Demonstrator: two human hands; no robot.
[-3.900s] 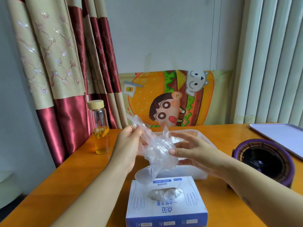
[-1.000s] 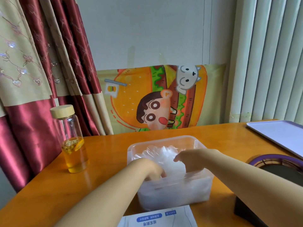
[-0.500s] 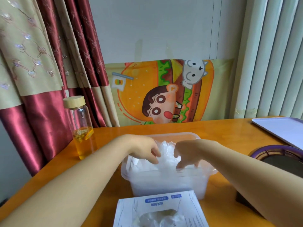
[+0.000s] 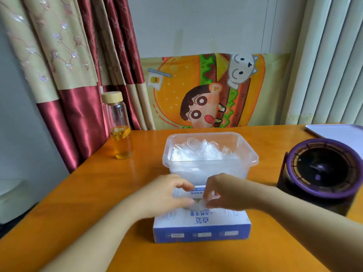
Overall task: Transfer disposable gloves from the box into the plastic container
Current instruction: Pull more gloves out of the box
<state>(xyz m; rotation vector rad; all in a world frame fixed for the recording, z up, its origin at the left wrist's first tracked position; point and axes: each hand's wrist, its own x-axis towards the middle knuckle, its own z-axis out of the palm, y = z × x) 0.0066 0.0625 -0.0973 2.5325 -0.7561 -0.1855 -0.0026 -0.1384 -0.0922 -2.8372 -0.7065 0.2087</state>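
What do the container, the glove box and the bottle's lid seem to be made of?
Container: clear glossy plastic; the gloves show through its walls. Glove box: printed cardboard, matte, with folded edges. Bottle's lid: probably wood or bamboo, pale and dull; grain not visible.

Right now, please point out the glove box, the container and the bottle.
glove box (image 4: 216, 229): head view, on its blue front face.
container (image 4: 252, 152): head view, on its right rim.
bottle (image 4: 117, 116): head view, on the clear glass above the liquid.
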